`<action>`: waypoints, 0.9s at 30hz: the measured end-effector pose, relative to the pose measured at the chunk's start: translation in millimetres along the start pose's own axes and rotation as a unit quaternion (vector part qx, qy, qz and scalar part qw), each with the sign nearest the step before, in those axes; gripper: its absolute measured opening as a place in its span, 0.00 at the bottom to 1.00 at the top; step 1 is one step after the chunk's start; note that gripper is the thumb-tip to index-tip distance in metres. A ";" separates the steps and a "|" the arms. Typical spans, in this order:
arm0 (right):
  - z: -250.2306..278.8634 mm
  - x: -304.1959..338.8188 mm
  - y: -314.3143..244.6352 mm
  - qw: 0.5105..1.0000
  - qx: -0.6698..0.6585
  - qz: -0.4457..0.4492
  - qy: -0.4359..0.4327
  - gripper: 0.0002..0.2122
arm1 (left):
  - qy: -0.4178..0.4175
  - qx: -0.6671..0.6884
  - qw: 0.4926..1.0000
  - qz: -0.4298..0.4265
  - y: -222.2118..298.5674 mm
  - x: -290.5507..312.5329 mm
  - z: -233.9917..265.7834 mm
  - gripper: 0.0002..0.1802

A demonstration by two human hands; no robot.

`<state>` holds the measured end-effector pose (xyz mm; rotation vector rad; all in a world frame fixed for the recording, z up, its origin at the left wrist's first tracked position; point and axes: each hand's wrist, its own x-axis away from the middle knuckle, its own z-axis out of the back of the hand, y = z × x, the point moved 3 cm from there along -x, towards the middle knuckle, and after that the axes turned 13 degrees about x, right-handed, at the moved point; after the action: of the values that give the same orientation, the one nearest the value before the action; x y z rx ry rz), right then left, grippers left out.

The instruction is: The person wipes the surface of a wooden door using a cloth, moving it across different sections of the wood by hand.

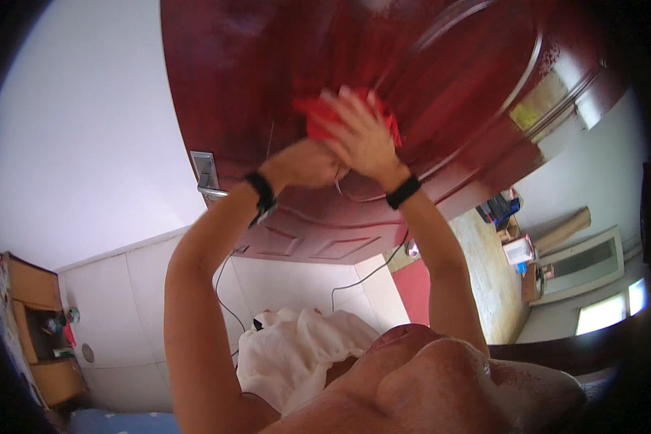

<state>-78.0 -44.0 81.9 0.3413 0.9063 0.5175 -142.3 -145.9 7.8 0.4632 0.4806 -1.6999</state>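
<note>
Blurred by motion, my right hand (pixel 365 137) lies with fingers stretched out and spread over a bright red cloth (pixel 322 124), flat against a glossy dark red panelled door (pixel 231 87). My left hand (pixel 307 165) is bent inward just below the cloth, and its fingers are partly hidden behind the right hand. Whether it grips any of the cloth cannot be made out. A metal door handle (pixel 213 192) on a silver plate is near the left wrist. Black bands circle both wrists.
Thin dark cables (pixel 369 276) hang beneath the door. White fabric (pixel 296 343) is close to my body. Wooden shelving (pixel 36 289) stands at the left. Boxes (pixel 519 250) and a white-framed panel (pixel 586 264) are at the right, beyond a red mat (pixel 412 289).
</note>
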 end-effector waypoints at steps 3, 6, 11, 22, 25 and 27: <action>-41.0 74.7 -20.5 0.983 0.025 0.092 -0.154 0.17 | -0.014 0.115 0.989 0.090 30.6 49.3 -43.0 0.12; -61.6 111.1 -39.8 0.959 0.038 0.205 -0.194 0.13 | 0.091 0.102 0.990 0.041 55.6 92.1 -52.8 0.15; -22.3 66.0 -3.1 0.979 0.028 0.162 -0.121 0.19 | 0.108 0.019 0.992 0.068 43.2 46.7 7.4 0.26; 63.3 -81.9 37.8 0.956 0.132 -0.114 0.237 0.10 | 0.343 -0.151 0.927 0.018 -6.0 -64.8 152.4 0.32; 21.2 -53.3 37.4 0.969 0.129 -0.069 0.200 0.14 | 0.345 -0.126 0.929 0.043 -13.9 -29.8 105.5 0.30; -4.9 -30.9 1.4 0.987 0.076 -0.054 0.130 0.13 | 0.339 -0.104 0.929 0.106 -7.0 12.5 65.3 0.31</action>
<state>-98.1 -59.9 100.0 0.3660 1.2153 0.3991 -154.0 -191.1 55.7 0.9161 1.0582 -1.2301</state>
